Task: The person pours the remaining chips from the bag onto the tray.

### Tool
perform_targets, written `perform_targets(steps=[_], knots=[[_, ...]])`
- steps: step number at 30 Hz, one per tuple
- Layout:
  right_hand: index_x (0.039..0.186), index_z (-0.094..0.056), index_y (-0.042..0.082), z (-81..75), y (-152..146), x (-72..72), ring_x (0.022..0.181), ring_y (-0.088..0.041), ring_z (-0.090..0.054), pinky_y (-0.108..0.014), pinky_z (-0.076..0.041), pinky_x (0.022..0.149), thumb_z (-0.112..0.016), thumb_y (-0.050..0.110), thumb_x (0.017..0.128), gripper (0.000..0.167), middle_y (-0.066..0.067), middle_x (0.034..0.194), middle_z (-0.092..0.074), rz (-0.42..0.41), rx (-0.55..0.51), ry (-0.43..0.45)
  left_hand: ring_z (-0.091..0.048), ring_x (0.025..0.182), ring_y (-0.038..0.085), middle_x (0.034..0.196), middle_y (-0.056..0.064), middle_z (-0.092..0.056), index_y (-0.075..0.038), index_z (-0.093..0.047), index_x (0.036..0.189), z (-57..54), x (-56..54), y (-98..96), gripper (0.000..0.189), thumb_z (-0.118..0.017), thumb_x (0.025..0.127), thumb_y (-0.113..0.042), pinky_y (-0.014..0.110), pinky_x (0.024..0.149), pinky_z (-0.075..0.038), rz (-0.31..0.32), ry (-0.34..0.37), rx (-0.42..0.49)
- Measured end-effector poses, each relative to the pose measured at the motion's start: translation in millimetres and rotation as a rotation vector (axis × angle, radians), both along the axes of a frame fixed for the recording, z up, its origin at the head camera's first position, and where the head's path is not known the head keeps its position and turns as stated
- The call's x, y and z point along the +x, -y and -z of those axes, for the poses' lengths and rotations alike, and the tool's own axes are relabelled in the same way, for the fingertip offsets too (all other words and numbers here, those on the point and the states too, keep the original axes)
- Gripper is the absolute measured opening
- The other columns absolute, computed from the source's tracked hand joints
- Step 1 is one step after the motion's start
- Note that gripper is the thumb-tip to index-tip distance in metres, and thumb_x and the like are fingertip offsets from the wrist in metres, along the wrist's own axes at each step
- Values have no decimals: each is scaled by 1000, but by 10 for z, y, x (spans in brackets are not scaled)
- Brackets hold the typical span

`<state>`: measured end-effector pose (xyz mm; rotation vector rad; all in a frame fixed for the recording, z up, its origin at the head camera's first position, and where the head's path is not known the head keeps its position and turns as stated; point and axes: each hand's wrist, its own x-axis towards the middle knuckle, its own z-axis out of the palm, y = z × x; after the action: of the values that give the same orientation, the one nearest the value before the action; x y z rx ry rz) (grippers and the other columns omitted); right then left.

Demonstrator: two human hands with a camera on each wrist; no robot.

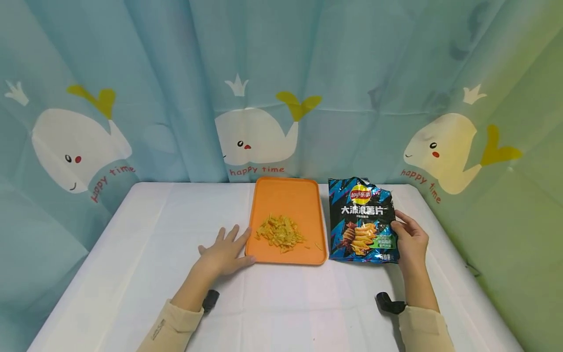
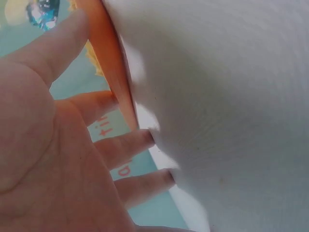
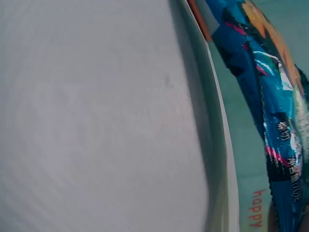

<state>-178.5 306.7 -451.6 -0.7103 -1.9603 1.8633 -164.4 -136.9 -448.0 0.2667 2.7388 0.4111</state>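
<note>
An orange tray [image 1: 288, 195] lies on the table with a heap of broken potato chips [image 1: 280, 233] toward its near half. My left hand [image 1: 226, 252] is spread at the tray's left side. In the left wrist view, its thumb and index finger touch the tray's edge [image 2: 112, 58], while the other fingers extend past it. Right of the tray is a blue and black potato chip bag [image 1: 362, 220], its top crumpled and uneven. My right hand [image 1: 411, 239] pinches the bag's right edge. The right wrist view shows the bag [image 3: 270, 92] side-on, with that hand mostly out of frame.
A white cloth [image 1: 281, 308] covers the table. Behind it hangs a blue-green curtain [image 1: 184, 58] printed with whales, running along the back and both sides. A few chip crumbs lie apart from the heap, at the tray's right side.
</note>
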Motion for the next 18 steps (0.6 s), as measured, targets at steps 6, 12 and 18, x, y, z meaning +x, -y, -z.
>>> perform_targets(steps=[6,12,18], knots=[[149,-49,19,63,-53,-71,109,-7,-55,-19,-42,93,-54,16,102,47,-1,124,-64,-196,187,178,-9,150,50,166,16,-18,-25,-24,160,-9,18,48,83,-60,93,-58,89,94,-14,-18,8,10],[159,-25,13,74,-71,-67,146,-41,-32,-56,-28,117,-49,19,105,59,-25,158,-32,-436,291,214,-10,149,50,166,15,-18,-25,-25,160,16,25,79,84,-60,92,-59,89,93,-14,-7,-4,15],[160,-23,10,-43,124,77,145,-54,-20,-72,-23,110,-53,39,103,70,-29,161,-21,-521,643,147,-17,147,53,164,18,-24,-22,-27,159,9,79,124,82,-61,93,-57,87,95,-20,22,-54,47]])
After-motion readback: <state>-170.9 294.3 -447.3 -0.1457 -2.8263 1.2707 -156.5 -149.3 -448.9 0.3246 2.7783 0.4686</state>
